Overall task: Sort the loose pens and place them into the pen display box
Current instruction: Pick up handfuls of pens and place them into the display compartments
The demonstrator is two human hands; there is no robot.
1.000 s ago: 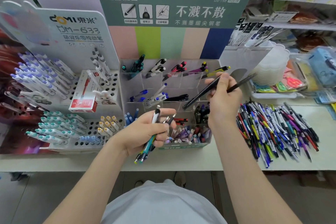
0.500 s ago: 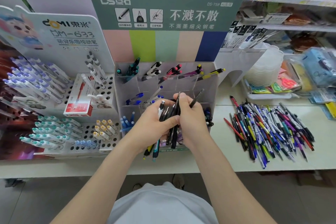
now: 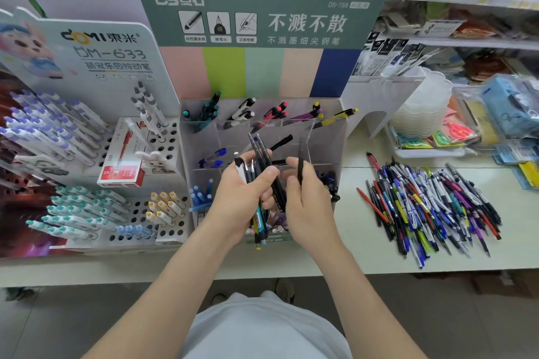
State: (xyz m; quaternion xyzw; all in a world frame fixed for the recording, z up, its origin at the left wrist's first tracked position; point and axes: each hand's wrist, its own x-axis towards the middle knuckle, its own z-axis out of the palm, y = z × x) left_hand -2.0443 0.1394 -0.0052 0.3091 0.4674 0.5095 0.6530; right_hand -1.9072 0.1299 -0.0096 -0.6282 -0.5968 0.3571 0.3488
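Observation:
My left hand (image 3: 243, 198) grips a bundle of several pens (image 3: 262, 167), mostly black ones with a white and a teal one among them, in front of the clear pen display box (image 3: 326, 137). Close beside it, my right hand (image 3: 307, 201) pinches a single black pen (image 3: 300, 166) that stands upright. The box has compartments with teal, white, pink, purple, yellow, blue and black pens sorted apart. A big heap of loose mixed pens (image 3: 428, 201) lies on the white counter to the right of the box. My hands hide the box's lower middle compartments.
A white peg-hole pen display (image 3: 87, 137) with purple, teal and yellow capped pens stands left of the box, with a red and white refill box (image 3: 122, 163) on it. Stacked clear plastic tubs (image 3: 420, 108) and packaged goods sit at the back right. The counter's front edge (image 3: 379, 269) runs below.
My right hand came down from the box's right side with two black pens, met my left hand, and now pinches one pen. The left hand's bundle has gained black pens.

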